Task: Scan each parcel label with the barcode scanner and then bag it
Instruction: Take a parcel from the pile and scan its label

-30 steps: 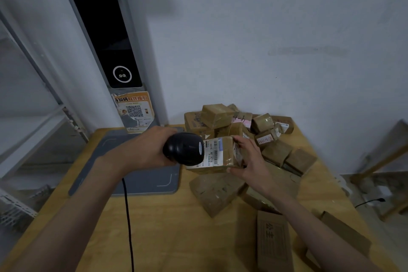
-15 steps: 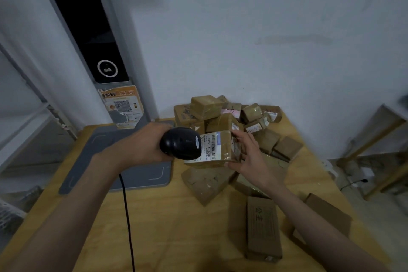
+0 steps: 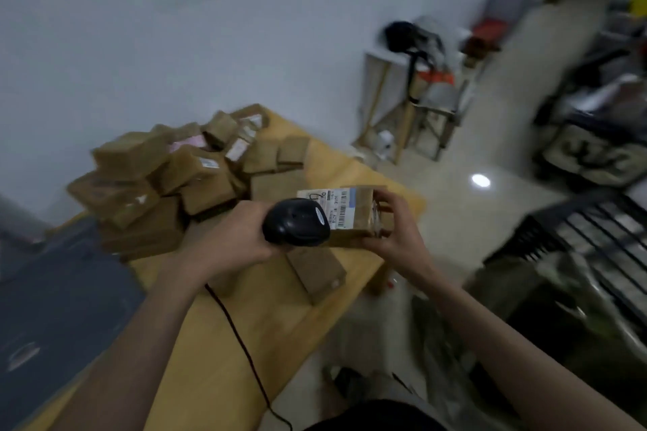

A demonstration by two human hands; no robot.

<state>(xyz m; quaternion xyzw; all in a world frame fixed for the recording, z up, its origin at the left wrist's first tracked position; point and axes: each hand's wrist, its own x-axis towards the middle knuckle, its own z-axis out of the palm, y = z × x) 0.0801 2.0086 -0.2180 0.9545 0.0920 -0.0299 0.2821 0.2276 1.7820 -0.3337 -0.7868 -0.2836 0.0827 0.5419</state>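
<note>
- We grip the black barcode scanner (image 3: pixel 296 222) in our left hand (image 3: pixel 224 248), its head just beside the label (image 3: pixel 329 203).
- Our right hand (image 3: pixel 397 233) holds the parcel (image 3: pixel 353 217) above the worktop (image 3: pixel 210 353)'s right edge.
- More parcels (image 3: pixel 175 178) are heaped toward its far edge.

Dim, motion-blurred, perhaps edge-warped.
</note>
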